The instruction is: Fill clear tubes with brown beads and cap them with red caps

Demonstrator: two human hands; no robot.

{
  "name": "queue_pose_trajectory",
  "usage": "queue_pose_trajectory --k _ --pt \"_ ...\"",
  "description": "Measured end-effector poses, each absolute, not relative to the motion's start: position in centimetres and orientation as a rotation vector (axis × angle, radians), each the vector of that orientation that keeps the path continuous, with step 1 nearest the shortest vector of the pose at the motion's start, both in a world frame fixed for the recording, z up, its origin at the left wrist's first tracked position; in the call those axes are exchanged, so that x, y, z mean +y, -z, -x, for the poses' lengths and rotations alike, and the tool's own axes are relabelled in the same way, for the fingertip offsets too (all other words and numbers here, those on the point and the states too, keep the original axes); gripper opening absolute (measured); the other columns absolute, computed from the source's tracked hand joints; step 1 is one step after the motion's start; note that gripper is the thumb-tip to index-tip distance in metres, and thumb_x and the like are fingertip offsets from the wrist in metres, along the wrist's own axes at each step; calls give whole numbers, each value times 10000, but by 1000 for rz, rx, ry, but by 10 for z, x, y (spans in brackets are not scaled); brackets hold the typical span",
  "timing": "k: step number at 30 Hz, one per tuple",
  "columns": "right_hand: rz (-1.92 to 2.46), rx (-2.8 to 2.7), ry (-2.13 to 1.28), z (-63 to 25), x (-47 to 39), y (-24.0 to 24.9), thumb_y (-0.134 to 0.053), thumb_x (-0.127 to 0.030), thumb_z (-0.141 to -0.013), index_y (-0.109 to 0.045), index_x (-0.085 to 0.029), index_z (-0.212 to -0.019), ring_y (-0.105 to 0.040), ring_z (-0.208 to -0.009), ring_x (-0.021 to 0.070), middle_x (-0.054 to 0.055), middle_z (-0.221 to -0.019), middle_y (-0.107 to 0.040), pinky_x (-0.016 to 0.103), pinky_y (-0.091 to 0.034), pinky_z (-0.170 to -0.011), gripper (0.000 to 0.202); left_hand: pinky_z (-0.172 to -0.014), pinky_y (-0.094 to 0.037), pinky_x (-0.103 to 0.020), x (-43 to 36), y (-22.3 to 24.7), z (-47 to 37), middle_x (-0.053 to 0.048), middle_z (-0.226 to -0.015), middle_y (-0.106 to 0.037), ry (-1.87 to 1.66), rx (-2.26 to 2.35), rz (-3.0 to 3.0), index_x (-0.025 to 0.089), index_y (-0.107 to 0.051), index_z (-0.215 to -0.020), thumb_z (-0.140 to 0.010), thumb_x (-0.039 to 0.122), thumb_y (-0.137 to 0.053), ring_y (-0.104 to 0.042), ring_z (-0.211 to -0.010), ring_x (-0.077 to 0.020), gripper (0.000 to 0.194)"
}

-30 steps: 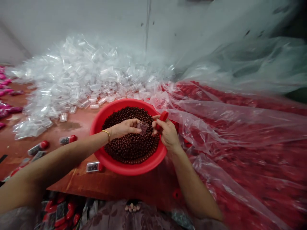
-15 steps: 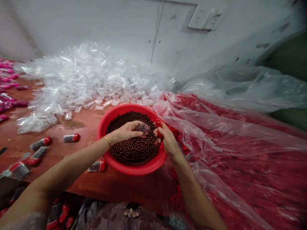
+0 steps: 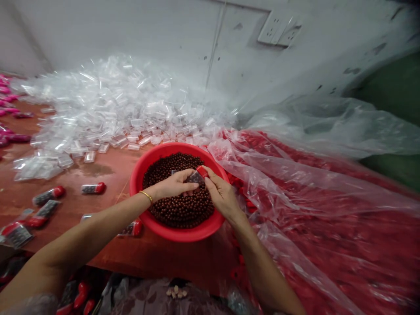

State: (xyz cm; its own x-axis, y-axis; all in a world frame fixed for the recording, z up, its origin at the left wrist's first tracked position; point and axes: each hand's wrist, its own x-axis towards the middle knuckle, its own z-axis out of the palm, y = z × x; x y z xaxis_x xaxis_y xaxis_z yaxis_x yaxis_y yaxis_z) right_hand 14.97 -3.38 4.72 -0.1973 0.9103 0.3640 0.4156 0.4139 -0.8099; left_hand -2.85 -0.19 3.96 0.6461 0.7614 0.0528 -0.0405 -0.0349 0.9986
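Note:
A red basin [image 3: 193, 235] holds a mass of dark brown beads [image 3: 183, 212]. Over the beads, my left hand [image 3: 175, 183] is closed around a small clear container [image 3: 194, 177] with dark contents. My right hand [image 3: 221, 190] pinches a red cap [image 3: 202, 171] against the container's right end. The fingers partly cover both pieces, so whether the cap is fully seated cannot be made out.
Clear empty containers [image 3: 108, 109] are heaped behind the basin. Filled red-capped containers [image 3: 93, 188] lie at left, more below the table edge. Plastic sheeting [image 3: 278, 175] covers red pieces [image 3: 344, 245] at right. Pink items [image 3: 8, 103] lie far left.
My right hand has moved left with the red cap, which now meets the clear container. My left hand keeps its hold, and the view has shifted slightly.

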Motion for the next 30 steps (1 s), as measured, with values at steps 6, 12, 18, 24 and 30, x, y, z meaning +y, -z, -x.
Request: queue_pose_trajectory --k 6,12,18,24,30 --pt "1202 -1828 -597 -147 -35 -42 -410 -296 -911 -530 -211 -1299 -565 -1163 214 80 -1276 -593 411 -411 -1040 414 -673 -391 -240 -2 -39 25 25 -777 -507 -875 717 -1571 151 -501 -885 -686 343 -666 -450 -698 -99 322" --pt "1181 -1988 -539 -146 -36 -34 -408 -265 -906 -472 -220 -1348 -572 -1151 206 78 -1255 -606 406 -436 -1022 448 -624 -372 -235 0 -28 26 23 -740 -513 -855 851 -1752 147 -510 -818 -719 291 -606 -444 -674 -104 199" --pt "1093 -2067 -534 -155 -35 -41 -460 -287 -864 -568 -203 -1257 -662 -899 222 86 -1049 -696 405 -532 -832 416 -570 -350 -218 -3 -31 23 25 -701 -508 -850 893 -1768 142 -518 -779 -712 287 -579 -432 -630 -93 171" --pt "1180 -1688 -560 -152 -24 -57 -419 -503 -881 -687 -217 -677 -518 -492 144 6 -515 -553 287 -458 -531 442 -474 -263 -206 -15 -48 19 57 -555 -448 -573 892 -1968 161 -487 -663 -664 304 -600 -380 -502 -68 183" --pt "1136 -1400 -1156 -118 -15 -46 -397 -641 -824 -582 -221 -1109 -546 -645 121 1 -774 -587 258 -478 -636 541 -474 -268 -225 -20 -45 23 45 -539 -429 -517 884 -2164 172 -450 -619 -646 238 -556 -349 -470 -73 128"
